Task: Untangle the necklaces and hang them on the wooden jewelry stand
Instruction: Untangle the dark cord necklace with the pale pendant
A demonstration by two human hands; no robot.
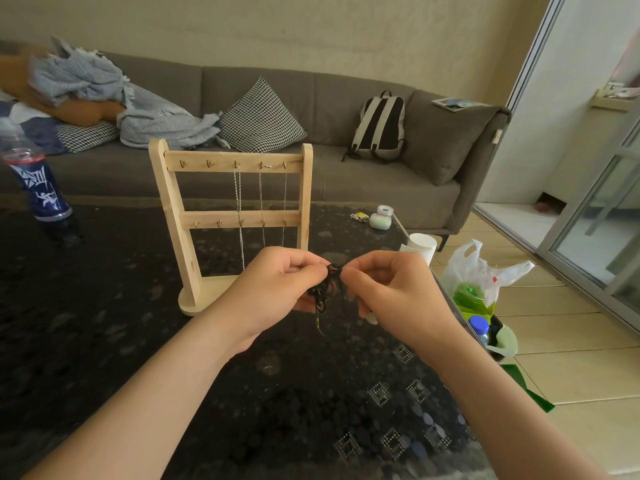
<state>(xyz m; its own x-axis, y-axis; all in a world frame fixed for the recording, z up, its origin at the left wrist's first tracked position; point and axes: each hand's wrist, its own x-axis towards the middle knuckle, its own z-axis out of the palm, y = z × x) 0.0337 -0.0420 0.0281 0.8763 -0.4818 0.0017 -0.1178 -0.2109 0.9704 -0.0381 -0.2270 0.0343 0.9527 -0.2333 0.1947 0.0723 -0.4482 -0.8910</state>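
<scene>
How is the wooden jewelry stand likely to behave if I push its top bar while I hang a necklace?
The wooden jewelry stand is tall on a small rounded base, so it may tip backward. It looks like light, thin wood, so it probably slides easily on the glossy table. The silver chains hanging from it would likely swing.

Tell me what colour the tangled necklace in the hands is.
The necklace is black, clearest in the head view.

At the frame's centre, the left hand (273,289) and right hand (398,292) pinch a tangled black cord necklace (325,289) above the dark patterned table (104,323). Just behind stands the pale wooden jewelry stand (230,220), with thin silver chains (261,202) hanging from its top-bar hooks. A grey sofa (346,98) crosses the upper frame.
</scene>
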